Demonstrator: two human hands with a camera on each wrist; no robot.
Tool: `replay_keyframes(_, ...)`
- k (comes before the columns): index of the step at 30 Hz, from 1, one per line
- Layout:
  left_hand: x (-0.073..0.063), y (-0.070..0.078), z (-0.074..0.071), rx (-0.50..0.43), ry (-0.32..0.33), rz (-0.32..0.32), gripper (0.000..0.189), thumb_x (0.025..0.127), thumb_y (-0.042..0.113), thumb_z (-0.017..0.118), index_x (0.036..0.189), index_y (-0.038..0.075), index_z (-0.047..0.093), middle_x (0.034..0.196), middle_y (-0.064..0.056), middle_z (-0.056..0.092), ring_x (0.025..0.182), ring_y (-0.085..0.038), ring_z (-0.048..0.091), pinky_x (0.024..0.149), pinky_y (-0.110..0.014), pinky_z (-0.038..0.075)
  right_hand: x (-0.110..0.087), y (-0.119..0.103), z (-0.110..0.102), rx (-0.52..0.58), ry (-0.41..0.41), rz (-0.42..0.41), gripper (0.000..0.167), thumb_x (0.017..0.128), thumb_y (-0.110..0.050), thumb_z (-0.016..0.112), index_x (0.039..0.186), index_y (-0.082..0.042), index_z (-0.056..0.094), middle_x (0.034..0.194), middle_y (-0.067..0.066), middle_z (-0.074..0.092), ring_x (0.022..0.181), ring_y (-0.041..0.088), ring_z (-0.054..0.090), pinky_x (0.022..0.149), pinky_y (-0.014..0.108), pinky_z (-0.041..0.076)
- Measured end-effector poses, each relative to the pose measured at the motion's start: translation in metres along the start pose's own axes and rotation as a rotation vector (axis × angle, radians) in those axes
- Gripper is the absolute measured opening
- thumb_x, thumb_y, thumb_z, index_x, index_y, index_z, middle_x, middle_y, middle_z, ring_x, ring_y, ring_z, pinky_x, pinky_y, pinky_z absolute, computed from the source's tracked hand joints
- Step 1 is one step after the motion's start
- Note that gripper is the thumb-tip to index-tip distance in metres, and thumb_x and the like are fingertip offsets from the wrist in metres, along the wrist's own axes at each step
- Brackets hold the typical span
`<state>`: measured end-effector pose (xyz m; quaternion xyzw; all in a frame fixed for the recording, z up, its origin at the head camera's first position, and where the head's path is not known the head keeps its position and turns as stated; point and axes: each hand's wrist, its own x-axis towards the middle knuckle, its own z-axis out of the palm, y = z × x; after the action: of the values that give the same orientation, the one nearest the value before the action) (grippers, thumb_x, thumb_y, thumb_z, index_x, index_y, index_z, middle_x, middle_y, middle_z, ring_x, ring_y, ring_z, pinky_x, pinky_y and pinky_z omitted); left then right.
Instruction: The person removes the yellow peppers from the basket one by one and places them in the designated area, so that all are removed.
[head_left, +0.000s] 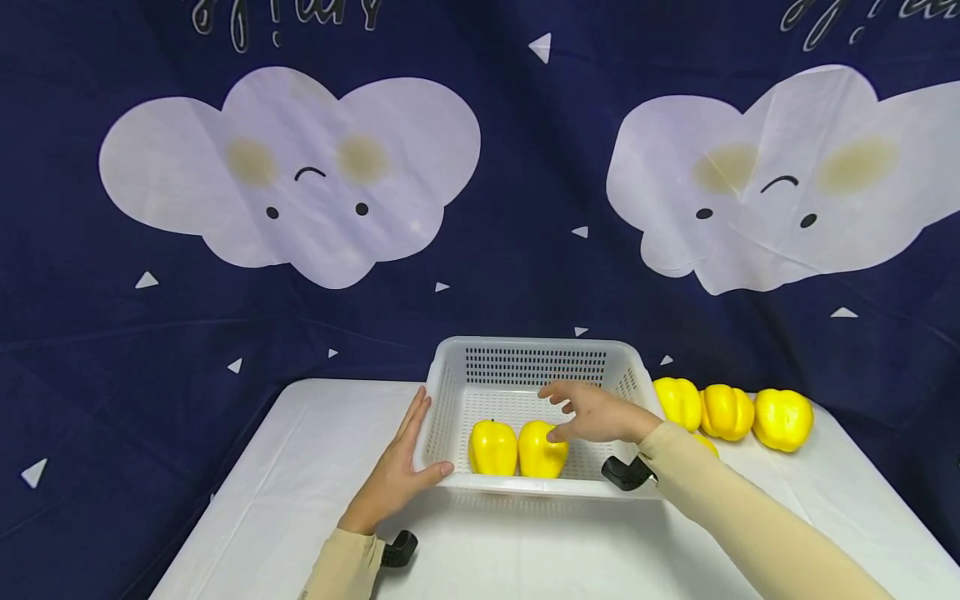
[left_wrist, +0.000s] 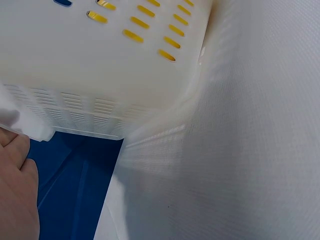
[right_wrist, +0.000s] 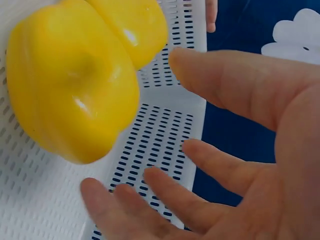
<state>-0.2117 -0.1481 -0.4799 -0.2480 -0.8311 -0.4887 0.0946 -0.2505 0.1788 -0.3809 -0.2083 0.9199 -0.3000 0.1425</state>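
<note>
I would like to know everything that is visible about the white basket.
The white basket is rectangular, with an open top and a smooth rim; it looks like plastic. Slots in rows perforate its walls and floor. It stands upright on the white table. Two yellow peppers sit inside, side by side, close to its near wall. The left grip touches it at its left side.

The basket, low in the middle of the frame, looks made of smooth plastic with a soft shine. The yellow peppers are smooth and glossy, with bright reflections on their skin. The desk has a matt cover with a fine, woven-looking texture. In the upper frame, the blue curtain is creased cloth. The sleeves seem matt cloth too.
</note>
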Motion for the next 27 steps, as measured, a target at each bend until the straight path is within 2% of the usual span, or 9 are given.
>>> replay_keyframes(4,-0.001,-0.001,0.001,-0.013,-0.003,-0.004,0.098,0.085,0.022,0.079,0.160,0.005,0.019,0.169,-0.003,0.004,0.153,-0.037,0.011,0.113,-0.067,0.021,0.000,-0.003,0.005,0.003,-0.053,0.049,0.063,0.080,-0.017,0.083,0.137,-0.005,0.056,0.131,0.020,0.061,0.118,0.039,0.060,0.094,0.051,0.053)
replay_keyframes(11,-0.001,-0.002,0.001,-0.013,-0.003,-0.011,0.099,0.085,0.025,0.079,0.161,0.006,0.018,0.169,-0.004,0.004,0.153,-0.038,0.010,0.112,-0.068,0.022,0.004,-0.006,0.012,0.036,-0.128,0.148,0.062,0.079,-0.016,0.083,0.135,-0.006,0.057,0.128,0.019,0.061,0.100,0.025,0.064,0.072,0.041,0.060)
replay_keyframes(14,0.000,-0.001,0.000,-0.010,-0.001,-0.019,0.098,0.085,0.025,0.079,0.161,0.006,0.018,0.169,-0.002,0.004,0.153,-0.036,0.010,0.113,-0.067,0.021,0.006,-0.006,0.013,0.007,-0.152,0.126,0.061,0.079,-0.020,0.084,0.133,-0.011,0.059,0.129,0.015,0.061,0.110,0.027,0.061,0.088,0.046,0.056)
replay_keyframes(18,0.000,-0.001,0.001,-0.008,-0.003,-0.023,0.099,0.085,0.026,0.079,0.161,0.007,0.018,0.169,0.001,0.003,0.153,-0.035,0.010,0.113,-0.067,0.020,0.009,-0.004,0.013,-0.030,-0.179,0.073,0.063,0.078,-0.023,0.084,0.134,-0.013,0.060,0.132,0.011,0.060,0.124,0.031,0.055,0.106,0.053,0.042)
replay_keyframes(27,-0.001,-0.003,0.001,-0.002,-0.001,-0.022,0.100,0.085,0.027,0.079,0.161,0.007,0.018,0.169,-0.001,0.003,0.153,-0.037,0.010,0.112,-0.069,0.021,0.016,-0.006,0.016,-0.066,-0.204,0.067,0.076,0.067,-0.011,0.089,0.136,-0.013,0.057,0.134,0.010,0.059,0.122,0.028,0.054,0.108,0.051,0.041)
